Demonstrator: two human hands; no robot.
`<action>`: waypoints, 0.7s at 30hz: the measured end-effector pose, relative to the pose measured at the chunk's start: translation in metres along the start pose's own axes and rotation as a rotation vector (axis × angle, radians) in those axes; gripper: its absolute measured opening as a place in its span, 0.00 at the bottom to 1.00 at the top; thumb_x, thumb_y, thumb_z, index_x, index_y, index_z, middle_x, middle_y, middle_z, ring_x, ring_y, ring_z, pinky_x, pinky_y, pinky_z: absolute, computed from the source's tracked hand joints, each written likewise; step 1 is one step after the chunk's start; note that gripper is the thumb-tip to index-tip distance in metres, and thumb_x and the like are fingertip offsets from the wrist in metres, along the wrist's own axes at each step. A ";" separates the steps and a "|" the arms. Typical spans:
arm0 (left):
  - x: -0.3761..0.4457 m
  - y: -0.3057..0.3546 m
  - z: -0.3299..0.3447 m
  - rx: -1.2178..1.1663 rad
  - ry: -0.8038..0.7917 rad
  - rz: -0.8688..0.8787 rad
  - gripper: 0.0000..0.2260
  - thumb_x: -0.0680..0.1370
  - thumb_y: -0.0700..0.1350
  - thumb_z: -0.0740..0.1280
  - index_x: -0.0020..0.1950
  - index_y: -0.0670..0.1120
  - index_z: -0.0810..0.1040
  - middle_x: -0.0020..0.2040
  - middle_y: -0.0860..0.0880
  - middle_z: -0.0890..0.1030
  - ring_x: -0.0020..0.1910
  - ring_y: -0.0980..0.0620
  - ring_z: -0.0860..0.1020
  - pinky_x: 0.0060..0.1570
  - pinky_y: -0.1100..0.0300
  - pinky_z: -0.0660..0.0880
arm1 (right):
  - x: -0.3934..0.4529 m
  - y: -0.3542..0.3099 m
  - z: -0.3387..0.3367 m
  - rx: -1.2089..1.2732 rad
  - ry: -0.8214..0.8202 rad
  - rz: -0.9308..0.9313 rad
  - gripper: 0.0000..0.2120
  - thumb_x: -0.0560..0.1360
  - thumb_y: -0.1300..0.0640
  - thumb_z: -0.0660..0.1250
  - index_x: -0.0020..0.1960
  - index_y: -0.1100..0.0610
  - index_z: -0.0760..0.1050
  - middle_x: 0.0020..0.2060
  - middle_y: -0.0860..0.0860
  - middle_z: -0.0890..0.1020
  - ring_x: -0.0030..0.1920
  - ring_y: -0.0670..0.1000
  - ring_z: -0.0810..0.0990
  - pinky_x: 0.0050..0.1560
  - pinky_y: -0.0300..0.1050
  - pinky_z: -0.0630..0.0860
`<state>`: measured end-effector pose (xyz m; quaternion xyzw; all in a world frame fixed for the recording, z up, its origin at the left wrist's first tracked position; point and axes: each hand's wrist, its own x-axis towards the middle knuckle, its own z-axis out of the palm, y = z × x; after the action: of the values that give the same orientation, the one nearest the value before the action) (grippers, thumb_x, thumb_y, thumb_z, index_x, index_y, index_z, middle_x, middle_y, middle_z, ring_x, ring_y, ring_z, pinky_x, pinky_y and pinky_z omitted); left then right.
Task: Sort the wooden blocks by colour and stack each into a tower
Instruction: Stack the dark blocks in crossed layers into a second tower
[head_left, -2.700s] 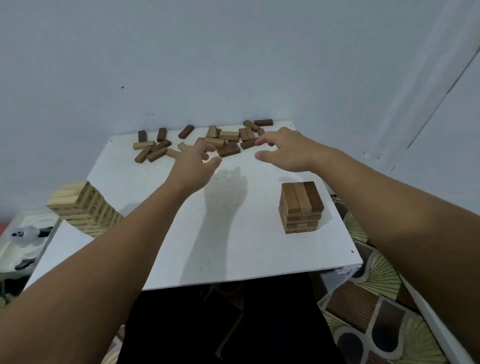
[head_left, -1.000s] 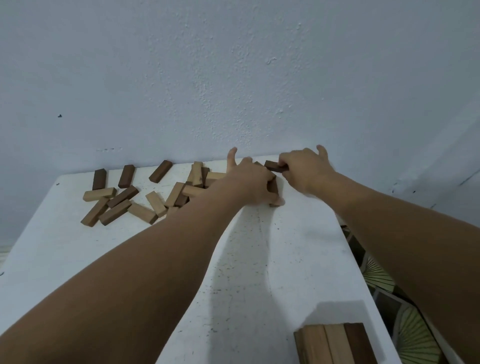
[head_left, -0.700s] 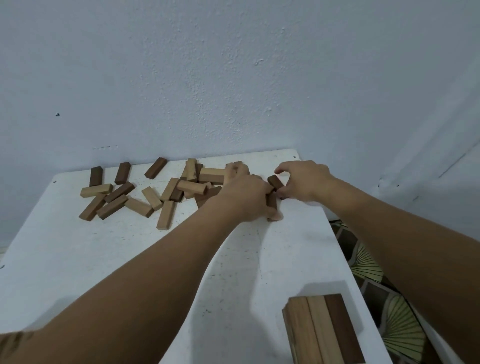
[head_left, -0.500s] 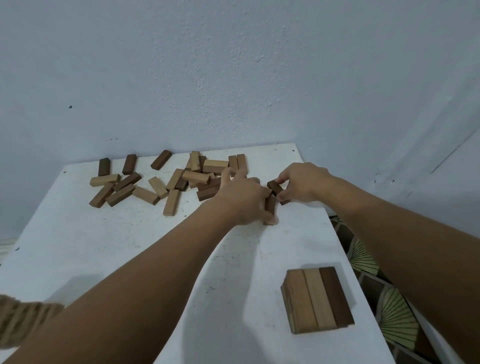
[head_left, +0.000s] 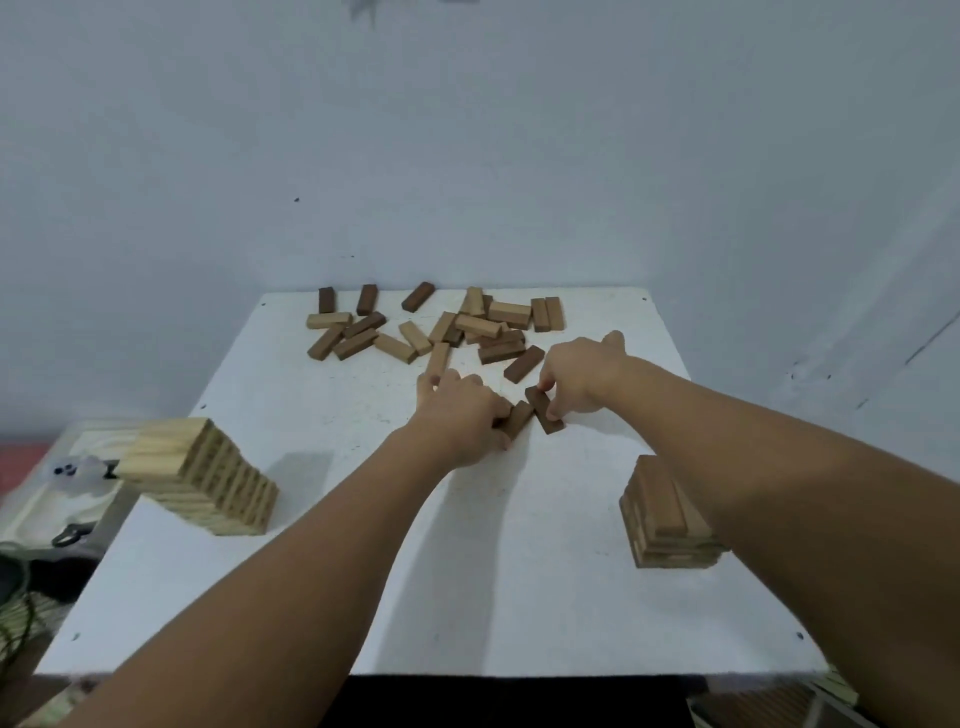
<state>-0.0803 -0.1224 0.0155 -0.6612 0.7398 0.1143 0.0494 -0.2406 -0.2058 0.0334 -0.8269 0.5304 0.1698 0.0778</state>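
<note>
While both hands grip dark blocks mid-table
Left hand (head_left: 462, 421) holds 1 dark block (head_left: 519, 419); right hand (head_left: 576, 379) pinches another (head_left: 544, 410).

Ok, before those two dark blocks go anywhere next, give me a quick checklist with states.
1. Left hand has a grip on a dark brown wooden block: ok.
2. Right hand pinches a second dark brown block: ok.
3. Both held blocks match in colour: ok.
4. A dark tower exists to receive them: not ok; only the tall pale wooden tower and the short mid-brown wooden tower show.
5. Bare space on the white table: ok.
6. Loose pile of mixed wooden blocks fully sorted: not ok.
</note>
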 end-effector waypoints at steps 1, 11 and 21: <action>-0.008 -0.008 0.004 -0.045 0.015 -0.025 0.08 0.81 0.58 0.67 0.57 0.59 0.82 0.53 0.51 0.72 0.63 0.45 0.69 0.68 0.43 0.60 | -0.003 -0.009 0.001 0.004 -0.004 -0.008 0.12 0.75 0.47 0.74 0.58 0.45 0.84 0.43 0.42 0.78 0.53 0.50 0.74 0.56 0.54 0.60; -0.073 -0.045 0.031 -0.364 0.061 -0.143 0.05 0.77 0.51 0.73 0.44 0.53 0.79 0.44 0.50 0.77 0.46 0.47 0.77 0.49 0.50 0.77 | -0.042 -0.083 0.022 0.127 0.045 -0.024 0.12 0.71 0.50 0.76 0.54 0.50 0.81 0.49 0.47 0.83 0.52 0.53 0.77 0.51 0.53 0.59; -0.125 -0.038 0.056 -0.422 0.136 -0.154 0.13 0.77 0.57 0.73 0.52 0.48 0.78 0.49 0.49 0.76 0.45 0.48 0.77 0.46 0.53 0.75 | -0.104 -0.116 0.064 0.306 0.113 0.026 0.03 0.76 0.56 0.67 0.43 0.51 0.74 0.42 0.47 0.81 0.47 0.52 0.78 0.54 0.53 0.61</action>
<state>-0.0320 0.0081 -0.0150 -0.7177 0.6484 0.2176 -0.1310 -0.1884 -0.0483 0.0056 -0.8066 0.5644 0.0415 0.1706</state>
